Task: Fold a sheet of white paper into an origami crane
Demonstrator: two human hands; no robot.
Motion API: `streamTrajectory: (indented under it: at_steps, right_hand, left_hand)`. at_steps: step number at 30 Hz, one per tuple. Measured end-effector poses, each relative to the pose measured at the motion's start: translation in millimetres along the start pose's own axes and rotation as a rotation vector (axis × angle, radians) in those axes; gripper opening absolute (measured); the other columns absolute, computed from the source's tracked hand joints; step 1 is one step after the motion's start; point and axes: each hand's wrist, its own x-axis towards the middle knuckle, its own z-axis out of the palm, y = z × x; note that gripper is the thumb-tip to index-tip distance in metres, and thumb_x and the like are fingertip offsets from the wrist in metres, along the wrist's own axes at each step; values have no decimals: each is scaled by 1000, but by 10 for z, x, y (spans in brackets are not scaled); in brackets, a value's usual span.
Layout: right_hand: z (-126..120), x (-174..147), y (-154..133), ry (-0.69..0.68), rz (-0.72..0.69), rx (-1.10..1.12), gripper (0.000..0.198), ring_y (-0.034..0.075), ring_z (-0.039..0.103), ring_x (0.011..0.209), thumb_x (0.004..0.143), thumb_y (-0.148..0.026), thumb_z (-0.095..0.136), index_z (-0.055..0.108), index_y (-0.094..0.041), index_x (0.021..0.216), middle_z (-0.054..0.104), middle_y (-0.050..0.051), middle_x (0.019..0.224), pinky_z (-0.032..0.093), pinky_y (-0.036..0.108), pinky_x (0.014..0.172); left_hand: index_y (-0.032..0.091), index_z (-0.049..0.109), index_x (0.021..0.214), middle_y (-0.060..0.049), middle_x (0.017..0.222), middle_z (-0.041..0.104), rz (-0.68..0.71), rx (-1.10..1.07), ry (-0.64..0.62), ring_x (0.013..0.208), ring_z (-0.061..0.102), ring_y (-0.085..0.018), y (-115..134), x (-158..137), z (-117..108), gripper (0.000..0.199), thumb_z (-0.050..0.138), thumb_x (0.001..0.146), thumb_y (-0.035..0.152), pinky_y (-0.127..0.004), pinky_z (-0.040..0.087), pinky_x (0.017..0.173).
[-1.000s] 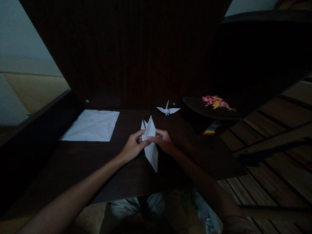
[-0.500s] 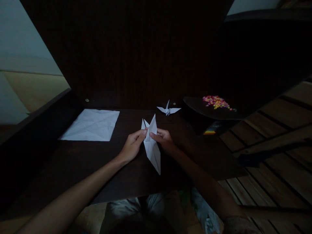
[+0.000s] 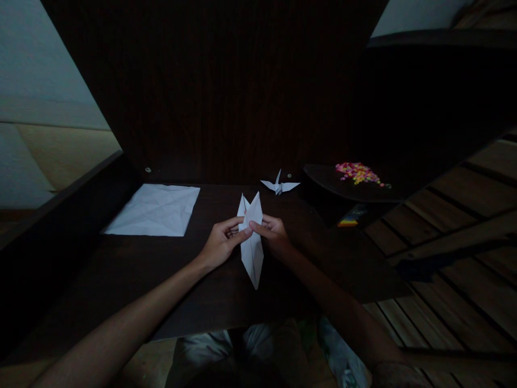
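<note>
A white folded paper (image 3: 252,253), long and diamond-shaped with two points at its top, is held above the dark table between both hands. My left hand (image 3: 226,235) pinches its left side, thumb on the front face and fingers partly behind. On the right edge, my right hand (image 3: 274,233) grips it with the thumb pressed on the front; its other fingers are mostly hidden behind the paper. A finished white paper crane (image 3: 278,187) with spread wings stands farther back, beyond the hands.
Creased white square paper (image 3: 155,210) lies flat at the left of the dark table (image 3: 177,302). On a raised curved shelf (image 3: 319,175) at the right sits a pile of small colourful pieces (image 3: 359,172). An upright dark panel (image 3: 226,97) closes off the back.
The upper flap that stood folded outward now lies flatter against the folded paper, and its lower tip has swung slightly left. My left thumb has moved right and down onto its front.
</note>
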Motion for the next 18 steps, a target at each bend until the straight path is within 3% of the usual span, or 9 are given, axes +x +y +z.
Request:
streamTrajectory:
  at_steps: [9,18]
  right_hand:
    - [-13,3,-32,-123,53,91,43,19,67,73,67,-30,76,66,-16,106,72,7,89,50,32,72]
    - [2,7,-67,-114,143,117,42,18,66,66,64,-31,77,67,-15,101,72,6,80,50,29,66]
  left_hand:
    - [13,66,93,-5,84,72,-30,-58,75,76,66,-20,-38,32,-27,30,71,73,35,-28,51,71]
    - [14,64,94,-3,77,71,-77,-96,50,73,67,-20,-4,49,-51,32,73,70,34,-29,51,71]
